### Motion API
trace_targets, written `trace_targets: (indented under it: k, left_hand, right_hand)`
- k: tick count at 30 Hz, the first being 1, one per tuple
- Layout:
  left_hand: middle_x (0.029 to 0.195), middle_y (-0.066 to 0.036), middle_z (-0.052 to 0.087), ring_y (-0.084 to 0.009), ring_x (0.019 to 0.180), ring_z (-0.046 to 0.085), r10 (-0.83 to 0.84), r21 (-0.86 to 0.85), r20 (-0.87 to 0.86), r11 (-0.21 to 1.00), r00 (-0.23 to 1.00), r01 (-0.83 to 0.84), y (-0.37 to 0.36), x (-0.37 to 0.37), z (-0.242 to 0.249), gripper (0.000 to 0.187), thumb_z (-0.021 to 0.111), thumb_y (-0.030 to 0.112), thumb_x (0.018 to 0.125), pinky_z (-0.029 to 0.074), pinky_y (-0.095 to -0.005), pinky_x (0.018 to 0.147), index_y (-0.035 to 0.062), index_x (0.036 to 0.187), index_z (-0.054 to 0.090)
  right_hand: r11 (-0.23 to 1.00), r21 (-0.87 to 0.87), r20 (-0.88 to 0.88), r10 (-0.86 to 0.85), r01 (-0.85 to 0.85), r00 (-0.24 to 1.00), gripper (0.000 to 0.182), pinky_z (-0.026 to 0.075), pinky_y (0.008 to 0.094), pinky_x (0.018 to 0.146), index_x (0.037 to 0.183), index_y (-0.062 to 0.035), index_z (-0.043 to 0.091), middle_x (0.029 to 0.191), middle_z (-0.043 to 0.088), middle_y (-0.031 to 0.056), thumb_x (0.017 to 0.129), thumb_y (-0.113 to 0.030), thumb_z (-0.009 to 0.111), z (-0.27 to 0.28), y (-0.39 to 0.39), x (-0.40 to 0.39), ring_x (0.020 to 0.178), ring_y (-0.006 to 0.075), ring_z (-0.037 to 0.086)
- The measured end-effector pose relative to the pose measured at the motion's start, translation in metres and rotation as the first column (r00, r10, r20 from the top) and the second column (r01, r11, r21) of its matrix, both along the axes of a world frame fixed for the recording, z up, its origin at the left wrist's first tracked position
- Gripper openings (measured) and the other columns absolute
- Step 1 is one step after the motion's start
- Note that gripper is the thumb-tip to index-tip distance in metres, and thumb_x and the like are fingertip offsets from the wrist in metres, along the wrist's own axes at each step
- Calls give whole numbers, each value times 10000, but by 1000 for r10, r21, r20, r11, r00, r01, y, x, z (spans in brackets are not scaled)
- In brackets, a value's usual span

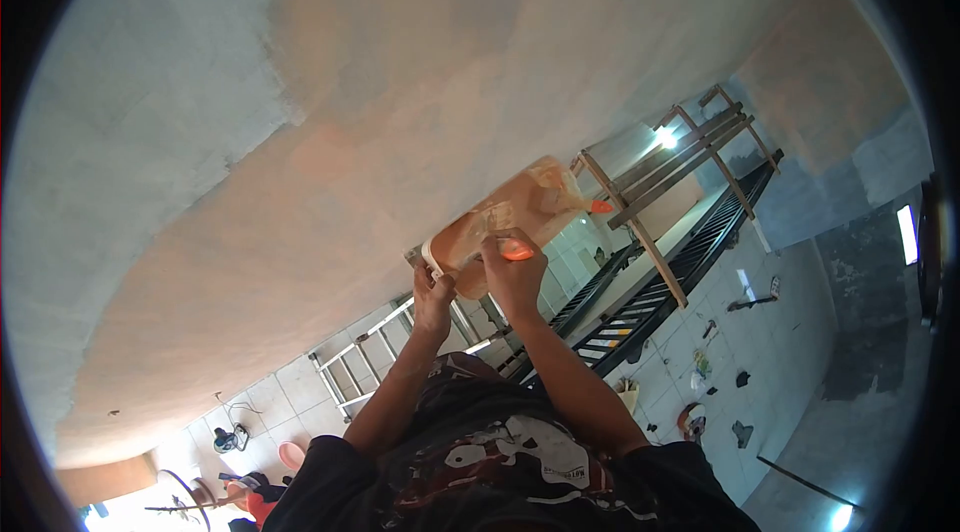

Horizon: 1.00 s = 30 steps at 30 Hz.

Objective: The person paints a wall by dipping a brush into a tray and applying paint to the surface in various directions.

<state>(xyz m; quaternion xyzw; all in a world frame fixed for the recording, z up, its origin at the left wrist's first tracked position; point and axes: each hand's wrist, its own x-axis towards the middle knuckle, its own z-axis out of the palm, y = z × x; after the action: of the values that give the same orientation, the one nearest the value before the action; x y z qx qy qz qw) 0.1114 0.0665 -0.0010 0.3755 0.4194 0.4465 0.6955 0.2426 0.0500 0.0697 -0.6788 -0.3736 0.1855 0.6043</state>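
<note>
A shallow plastic tub (552,175) smeared with orange-brown paste is held in front of my chest, close beside the wall. My left hand (433,299) has its fingers closed on the near left end of the tub. Above the tub's near side, my right hand (515,274) is wrapped round an orange-handled tool (515,249), whose working end is mostly hidden by the hand and paste. A second orange handle tip (601,206) sticks out past the tub's far right edge.
A large wall (380,132) shows grey and orange-brown coats. Below are a metal ladder (350,372), wooden scaffolding (655,257), a black railing (625,332) and a tiled floor (740,332) with scattered items. At the lower left, a person in red (262,504) is partly visible.
</note>
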Motion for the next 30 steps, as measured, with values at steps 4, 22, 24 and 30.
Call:
trace_targets:
  k: [4,22,24,30]
  left_hand:
    - [1222,-82,518,-193,1096,533,14,7,102,1000,995,-14,0,2,-1,731,656,322,771,462,-333,897,41,1381,368]
    - [1291,-135,528,-313,1154,564,217,-200,114,961,970,-191,9,-36,-28,583,567,321,862,492,-487,939,63,1362,416]
    - [1271,-139,545,-307,1155,564,188,-168,152,972,970,-162,7,-41,-16,568,578,344,866,488,-491,946,38,1326,446]
    - [1265,-138,565,-296,1177,562,220,-195,228,965,949,-177,10,-50,-20,551,585,347,879,465,-492,996,14,1301,464]
  right_hand:
    - [986,-168,-31,-5,-1,1000,172,511,331,543,757,36,596,656,657,100,824,-107,666,7,-2,18,588,167,654]
    - [985,71,-781,154,-159,605,242,610,362,702,1093,12,569,940,667,137,888,-100,635,4,-5,58,762,243,702]
    - [985,53,-791,141,-162,595,252,607,362,731,1083,7,568,948,663,144,882,-120,652,14,-11,57,791,248,701]
    - [973,188,-894,226,-135,387,255,590,351,772,1098,-23,577,993,668,133,906,-183,626,8,-6,51,824,247,695]
